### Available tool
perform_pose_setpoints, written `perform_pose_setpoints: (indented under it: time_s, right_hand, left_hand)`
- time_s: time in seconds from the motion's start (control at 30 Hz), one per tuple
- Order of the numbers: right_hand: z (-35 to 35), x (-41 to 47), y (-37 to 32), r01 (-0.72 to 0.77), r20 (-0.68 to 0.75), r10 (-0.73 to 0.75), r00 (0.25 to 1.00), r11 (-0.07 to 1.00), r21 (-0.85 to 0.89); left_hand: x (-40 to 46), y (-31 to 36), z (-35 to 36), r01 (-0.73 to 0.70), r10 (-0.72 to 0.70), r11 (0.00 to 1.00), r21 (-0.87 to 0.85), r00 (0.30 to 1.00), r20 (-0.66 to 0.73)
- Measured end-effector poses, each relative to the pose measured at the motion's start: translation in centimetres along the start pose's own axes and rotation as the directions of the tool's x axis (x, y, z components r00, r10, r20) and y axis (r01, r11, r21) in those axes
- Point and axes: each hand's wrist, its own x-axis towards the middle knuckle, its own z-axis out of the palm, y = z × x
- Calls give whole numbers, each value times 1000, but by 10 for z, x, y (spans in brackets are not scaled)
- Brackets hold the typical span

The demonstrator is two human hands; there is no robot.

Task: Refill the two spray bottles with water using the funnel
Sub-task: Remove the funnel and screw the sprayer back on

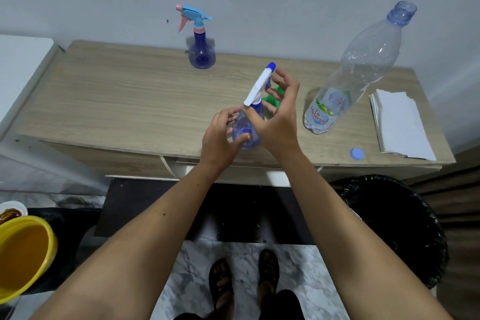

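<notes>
A clear blue spray bottle [244,125] with a white and blue trigger head stands near the table's front edge. My left hand [220,135] grips its body. My right hand [279,114] is at its neck collar, thumb and fingers around the head. Behind my right hand a green funnel [271,99] lies on the table, mostly hidden. A second blue spray bottle [200,52] with a light blue and pink head stands upright at the back. A large clear water bottle [358,73] stands uncapped to the right, almost empty.
The wooden table [117,101] stands against a grey wall. A blue cap [357,154] lies near its front right edge beside a stack of white napkins [400,125]. A yellow basin [23,252] sits on the floor at left, a black-lined bin [394,226] at right.
</notes>
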Motion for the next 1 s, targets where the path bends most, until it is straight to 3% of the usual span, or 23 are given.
perform_pose_setpoints:
  time_s: [0.23,0.43,0.53,0.63,0.9,1.0]
  right_hand:
    - [8,1,0,101,15,-101,995,994,-35]
    - [9,18,-13,-93,100,80,992,986,135]
    - [14,26,-22,-195,182,151,972,947,256]
    - [21,29,-27,-247,268,180,946,938,242]
    - [38,25,-6,-408,495,267,827,891,201]
    - [39,22,4,-516,537,349,768,833,198]
  left_hand:
    - [-2,5,-4,8,-8,999,-34,1000,-9]
    - [-21,-15,-22,86,-85,995,-50,996,29]
    - [-30,-34,-46,32,-31,999,20,999,-13]
    - [-30,-54,-71,-31,33,991,133,999,-13]
    - [-7,-96,-93,-84,51,886,456,995,85]
    - [5,-106,-97,-1,-44,850,526,996,72]
